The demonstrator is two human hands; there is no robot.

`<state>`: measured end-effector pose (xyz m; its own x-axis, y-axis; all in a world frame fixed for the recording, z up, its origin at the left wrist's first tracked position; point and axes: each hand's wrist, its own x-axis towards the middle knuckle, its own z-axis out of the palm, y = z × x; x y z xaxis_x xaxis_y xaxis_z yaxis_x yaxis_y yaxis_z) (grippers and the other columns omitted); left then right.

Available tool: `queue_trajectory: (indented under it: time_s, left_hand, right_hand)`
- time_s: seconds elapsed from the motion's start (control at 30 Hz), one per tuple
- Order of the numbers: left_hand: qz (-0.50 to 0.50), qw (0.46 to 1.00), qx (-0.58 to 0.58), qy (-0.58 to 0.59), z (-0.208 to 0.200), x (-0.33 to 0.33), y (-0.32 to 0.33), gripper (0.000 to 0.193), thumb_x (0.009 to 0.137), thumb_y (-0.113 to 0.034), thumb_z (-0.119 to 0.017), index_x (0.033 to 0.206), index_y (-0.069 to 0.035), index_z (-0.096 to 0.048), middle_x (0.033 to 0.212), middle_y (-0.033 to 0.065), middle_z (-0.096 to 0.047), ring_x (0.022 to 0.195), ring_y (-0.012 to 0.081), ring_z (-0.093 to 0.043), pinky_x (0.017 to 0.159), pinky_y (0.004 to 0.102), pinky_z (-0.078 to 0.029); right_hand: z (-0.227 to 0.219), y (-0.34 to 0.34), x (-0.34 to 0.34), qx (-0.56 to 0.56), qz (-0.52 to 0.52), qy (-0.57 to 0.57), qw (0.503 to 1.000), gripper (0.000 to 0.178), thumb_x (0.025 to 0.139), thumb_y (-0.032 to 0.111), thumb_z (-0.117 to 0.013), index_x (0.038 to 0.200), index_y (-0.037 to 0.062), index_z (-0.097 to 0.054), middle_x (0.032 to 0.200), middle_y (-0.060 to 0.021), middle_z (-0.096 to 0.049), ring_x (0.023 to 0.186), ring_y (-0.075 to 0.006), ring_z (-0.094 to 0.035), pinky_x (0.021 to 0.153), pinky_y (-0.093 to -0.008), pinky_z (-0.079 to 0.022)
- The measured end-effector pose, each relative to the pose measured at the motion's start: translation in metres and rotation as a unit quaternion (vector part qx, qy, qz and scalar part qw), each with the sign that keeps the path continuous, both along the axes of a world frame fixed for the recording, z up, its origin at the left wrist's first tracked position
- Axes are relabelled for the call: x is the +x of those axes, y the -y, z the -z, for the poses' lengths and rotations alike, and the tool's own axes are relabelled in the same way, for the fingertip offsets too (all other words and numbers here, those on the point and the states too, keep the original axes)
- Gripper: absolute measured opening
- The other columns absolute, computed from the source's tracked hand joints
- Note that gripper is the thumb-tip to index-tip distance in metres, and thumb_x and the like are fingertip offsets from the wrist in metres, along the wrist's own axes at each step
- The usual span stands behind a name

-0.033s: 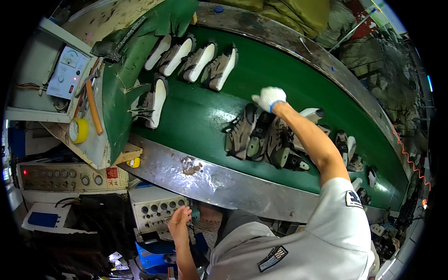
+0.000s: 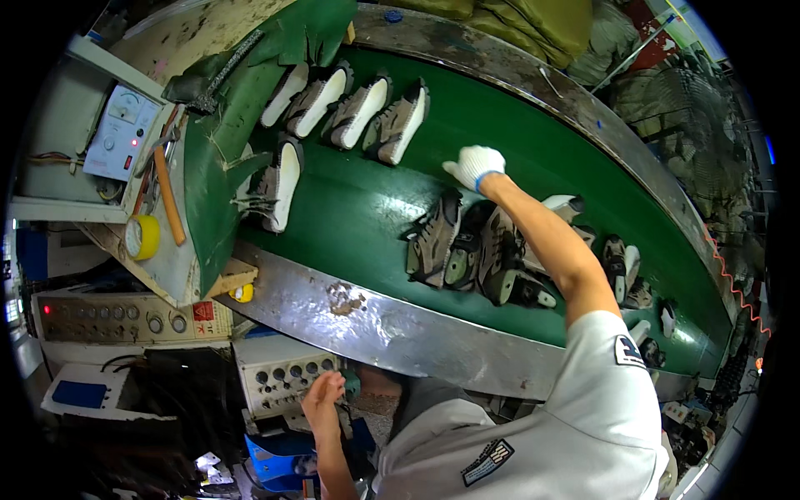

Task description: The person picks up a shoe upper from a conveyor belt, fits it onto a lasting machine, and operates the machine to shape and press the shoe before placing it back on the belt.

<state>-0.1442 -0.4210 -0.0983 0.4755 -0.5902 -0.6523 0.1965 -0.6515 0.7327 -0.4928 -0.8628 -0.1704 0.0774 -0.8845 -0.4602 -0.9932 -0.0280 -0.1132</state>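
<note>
My right hand (image 2: 477, 166), in a white knit glove with a blue cuff, hangs over the green belt (image 2: 350, 196), its fingers curled under and the thumb side out to the left. It holds nothing visible. Just below it, a grey-brown and black shoe (image 2: 436, 237) lies with several others, partly hidden by my forearm. Up and to the left, a row of shoes with white undersides showing includes a grey-brown shoe (image 2: 398, 123); a separate shoe (image 2: 283, 185) lies nearer. My bare left hand (image 2: 322, 396), fingers loosely bent and nothing seen in it, is low beside a knobbed control box (image 2: 287, 377).
A metal rim (image 2: 367, 321) edges the belt on my side. At the left, a side table carries a wooden-handled hammer (image 2: 169, 196) and yellow tape (image 2: 142, 237). Farther right on the belt lie more shoes (image 2: 618, 258). Large sacks (image 2: 533, 33) are piled beyond the far rim.
My right hand has moved slightly left and up over the belt. The shoes sit a little farther right in the picture; the left hand is nearly where it was.
</note>
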Motion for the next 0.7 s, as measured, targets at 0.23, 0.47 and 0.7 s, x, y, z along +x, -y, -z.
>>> queue_trajectory:
  time_s: [0.23,0.47,0.7]
  left_hand:
    - [0.007,0.999,0.021,-0.030,0.015,-0.013,-0.007,0.033,0.096,-0.013,-0.066,0.122,0.007,-0.063,0.107,0.0179,-0.072,0.095,0.0248,-0.071,0.081,0.0334,-0.057]
    - [-0.059,0.995,0.037,-0.072,0.020,0.003,-0.062,0.034,0.096,-0.019,-0.064,0.117,0.008,-0.064,0.104,0.0200,-0.072,0.090,0.0279,-0.073,0.079,0.0355,-0.059]
    - [-0.104,0.988,-0.102,0.045,-0.055,0.079,-0.067,0.029,0.098,-0.013,-0.062,0.118,0.007,-0.065,0.108,0.0169,-0.072,0.096,0.0230,-0.071,0.085,0.0340,-0.058]
  right_hand:
    - [0.162,0.108,0.133,-0.088,0.479,0.249,0.837,0.096,0.067,0.052,-0.086,0.135,-0.0067,-0.051,0.119,-0.0234,-0.067,0.106,-0.0318,-0.067,0.091,-0.0377,-0.054]
    - [0.138,0.036,0.059,0.231,0.362,0.709,0.560,0.041,0.089,0.026,-0.075,0.118,-0.0015,-0.065,0.105,-0.0149,-0.072,0.087,-0.0275,-0.071,0.078,-0.0410,-0.058]
    - [-0.031,-0.277,0.144,0.399,0.287,0.848,0.199,0.062,0.087,0.029,-0.073,0.139,0.0061,-0.050,0.128,-0.0175,-0.061,0.117,-0.0372,-0.059,0.106,-0.0513,-0.047]
